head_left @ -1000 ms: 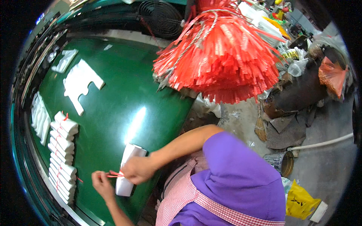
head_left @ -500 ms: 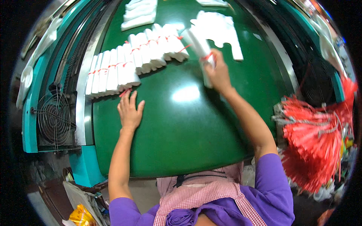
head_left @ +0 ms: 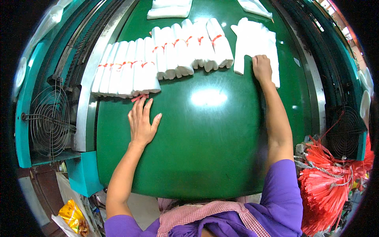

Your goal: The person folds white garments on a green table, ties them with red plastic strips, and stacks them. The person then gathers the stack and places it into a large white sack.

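Note:
My left hand [head_left: 143,124] lies with fingers stretched out on the green table, thumb apart. Its fingertips touch a red plastic strip [head_left: 139,97] at the near edge of the rolled bundles. My right hand [head_left: 262,70] has its fingers curled onto the near edge of a flat stack of white plastic vest bags [head_left: 256,41], beside the notch between the handles; its fingertips are partly hidden. Several rolled bundles of white bags [head_left: 130,69], each tied with a red strip, lie side by side. The rightmost bundle [head_left: 218,41] lies slightly tilted.
The green tabletop [head_left: 189,150] runs between metal rails. Farther off lie more white bag stacks [head_left: 169,8]. A round wire fan guard [head_left: 50,122] stands at the left. A bunch of red strips [head_left: 325,189] hangs at the right. A yellow packet [head_left: 73,217] sits at lower left.
My right hand has let go of a tied bundle, now at the row's right end, and moved right to the flat bag stack. My left hand remains by the red strip. The view has shifted.

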Action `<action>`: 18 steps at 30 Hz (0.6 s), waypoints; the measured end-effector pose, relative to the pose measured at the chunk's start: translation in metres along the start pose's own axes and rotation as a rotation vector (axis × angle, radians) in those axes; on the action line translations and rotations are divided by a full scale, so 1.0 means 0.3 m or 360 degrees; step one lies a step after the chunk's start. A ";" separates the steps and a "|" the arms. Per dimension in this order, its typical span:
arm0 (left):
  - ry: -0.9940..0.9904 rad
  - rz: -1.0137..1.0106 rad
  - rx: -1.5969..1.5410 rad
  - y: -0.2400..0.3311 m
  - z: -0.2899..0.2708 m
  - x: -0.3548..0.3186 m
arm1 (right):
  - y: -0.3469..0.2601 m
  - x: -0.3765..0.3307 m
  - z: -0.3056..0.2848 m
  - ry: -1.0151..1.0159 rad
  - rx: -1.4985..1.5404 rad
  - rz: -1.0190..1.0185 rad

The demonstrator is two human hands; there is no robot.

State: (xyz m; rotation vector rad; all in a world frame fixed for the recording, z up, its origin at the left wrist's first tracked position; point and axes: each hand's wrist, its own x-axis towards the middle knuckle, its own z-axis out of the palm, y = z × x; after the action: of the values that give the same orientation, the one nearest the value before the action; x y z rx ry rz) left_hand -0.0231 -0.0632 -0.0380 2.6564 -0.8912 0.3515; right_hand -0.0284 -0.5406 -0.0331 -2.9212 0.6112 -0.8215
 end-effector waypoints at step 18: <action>-0.0912 0.1261 -0.0610 0.411 -0.230 -0.445 | -0.287 -0.957 -0.590 -0.0797 0.0216 -0.0572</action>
State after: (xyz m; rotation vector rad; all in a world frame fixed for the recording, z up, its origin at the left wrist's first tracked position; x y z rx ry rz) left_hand -0.2118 -0.0588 0.0086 1.9563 -1.9457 -0.4104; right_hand -0.3119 -0.3401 -0.0096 -2.9659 -0.0072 -0.1108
